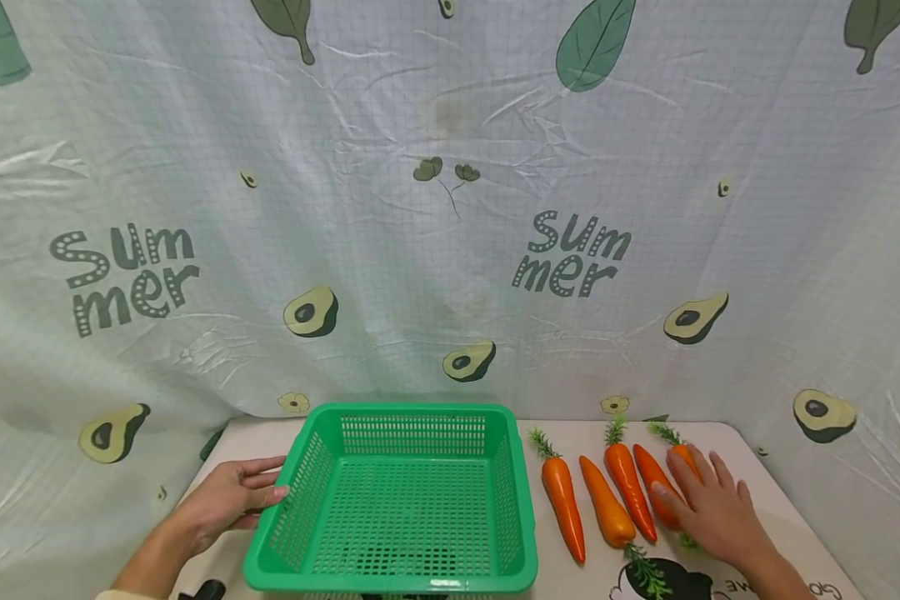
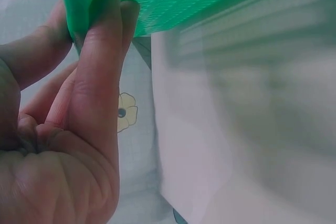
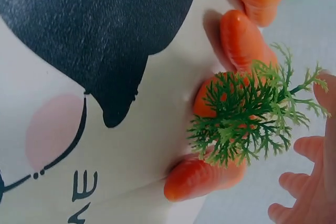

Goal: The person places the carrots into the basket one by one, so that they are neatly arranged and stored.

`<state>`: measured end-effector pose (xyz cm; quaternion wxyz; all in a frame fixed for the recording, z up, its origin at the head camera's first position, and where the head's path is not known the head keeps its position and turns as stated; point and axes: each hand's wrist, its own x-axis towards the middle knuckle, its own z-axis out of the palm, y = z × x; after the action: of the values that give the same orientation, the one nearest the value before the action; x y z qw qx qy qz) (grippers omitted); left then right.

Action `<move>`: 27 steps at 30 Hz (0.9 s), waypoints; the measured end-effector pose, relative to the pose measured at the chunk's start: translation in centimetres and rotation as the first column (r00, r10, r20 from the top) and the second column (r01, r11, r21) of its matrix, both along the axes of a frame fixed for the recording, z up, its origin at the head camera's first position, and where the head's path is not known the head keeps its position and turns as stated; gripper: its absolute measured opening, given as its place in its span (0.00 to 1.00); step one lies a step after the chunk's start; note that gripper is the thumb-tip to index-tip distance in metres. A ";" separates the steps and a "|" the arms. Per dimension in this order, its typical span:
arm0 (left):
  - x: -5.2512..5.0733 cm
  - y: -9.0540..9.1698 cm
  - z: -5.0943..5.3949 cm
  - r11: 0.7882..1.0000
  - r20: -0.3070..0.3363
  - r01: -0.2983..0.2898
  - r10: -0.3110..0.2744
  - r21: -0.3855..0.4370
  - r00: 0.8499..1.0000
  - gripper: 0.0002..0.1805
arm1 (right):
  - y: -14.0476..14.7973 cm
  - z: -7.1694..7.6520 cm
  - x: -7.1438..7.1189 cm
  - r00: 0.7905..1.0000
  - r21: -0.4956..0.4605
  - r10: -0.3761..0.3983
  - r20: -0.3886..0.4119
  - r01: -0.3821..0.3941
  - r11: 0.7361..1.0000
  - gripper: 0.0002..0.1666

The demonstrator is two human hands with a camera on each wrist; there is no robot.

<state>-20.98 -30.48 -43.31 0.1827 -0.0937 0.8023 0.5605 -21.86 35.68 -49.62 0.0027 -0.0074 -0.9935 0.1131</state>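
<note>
A green plastic basket (image 1: 399, 583) with perforated walls sits in the middle of the white table; nothing lies in it. At its left side my left hand (image 1: 221, 504) pinches the rim between thumb and fingers, as the left wrist view of the basket (image 2: 173, 3) also shows. To the right lie several orange toy carrots (image 1: 562, 508) with green leafy tops. Over the rightmost carrot (image 1: 687, 457) my right hand (image 1: 720, 512) spreads its fingers, partly hiding it and its neighbour. The right wrist view has a leafy top (image 3: 241, 111) close to the fingers; whether they touch it I cannot tell.
A pale curtain (image 1: 390, 250) printed with leaves, avocados and lettering hangs behind the table and along both sides. The tabletop (image 1: 547, 575) carries a black cartoon print (image 1: 675, 581) near its front right. A small dark object (image 1: 210, 590) shows at the front left.
</note>
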 end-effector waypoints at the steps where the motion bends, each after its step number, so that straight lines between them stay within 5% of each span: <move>1: 0.0 0.0 -0.1 1.000 -0.001 -0.002 0.002 -0.001 1.000 0.44 | 0.1 0.0 0.0 1.000 -0.001 0.000 -0.001 0.000 1.000 0.53; 9: 0.0 -0.1 -0.1 1.000 -0.007 0.002 -0.002 -0.009 1.000 0.44 | 1.2 -0.5 -0.6 1.000 0.005 -0.023 0.019 0.023 1.000 0.53; 27: -0.1 0.5 0.1 0.997 0.011 -0.061 0.061 -0.043 0.998 0.42 | 4.0 -1.7 -1.3 0.995 -0.141 -0.040 0.093 0.053 0.989 0.58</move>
<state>-21.12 -29.95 -43.21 0.1683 -0.1253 0.8098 0.5480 -23.16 39.63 -51.30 -0.0399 -0.0359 -0.9815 0.1837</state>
